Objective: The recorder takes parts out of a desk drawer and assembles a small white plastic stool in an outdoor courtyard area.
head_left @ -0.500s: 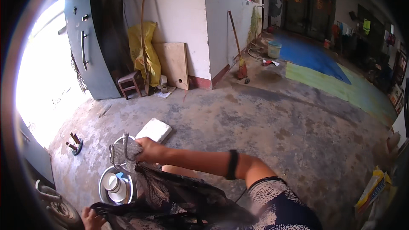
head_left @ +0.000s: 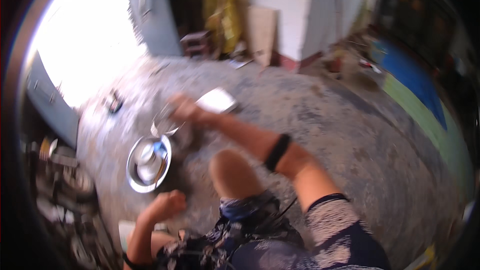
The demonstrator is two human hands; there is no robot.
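Note:
My right hand (head_left: pixel 186 110) reaches out to the left, closed on a grey mesh bundle (head_left: pixel 162 120) that is smeared by motion. Below the bundle stands a round metal basin (head_left: pixel 132 172) holding a white bowl-like vessel (head_left: pixel 146 154), something blue and a thin brown stick. Nearer to me, just right of the basin's front rim, my left hand (head_left: pixel 170 205) is held up with its fingers curled. Blur hides whether anything is in it. My bare knee (head_left: pixel 232 172) shows between the two arms.
A white slab (head_left: pixel 217 101) lies on the floor beyond my right hand. A wheeled machine (head_left: pixel 75 185) stands at the left, near an open door (head_left: pixel 155 15). Farther back are a small stool (head_left: pixel 196 45), a yellow sack (head_left: pixel 229 15) and a leaning board (head_left: pixel 262 35).
The view has swung down and left. My left hand has risen from the lower edge towards the basin. The dark netting stretched between my hands no longer shows clearly.

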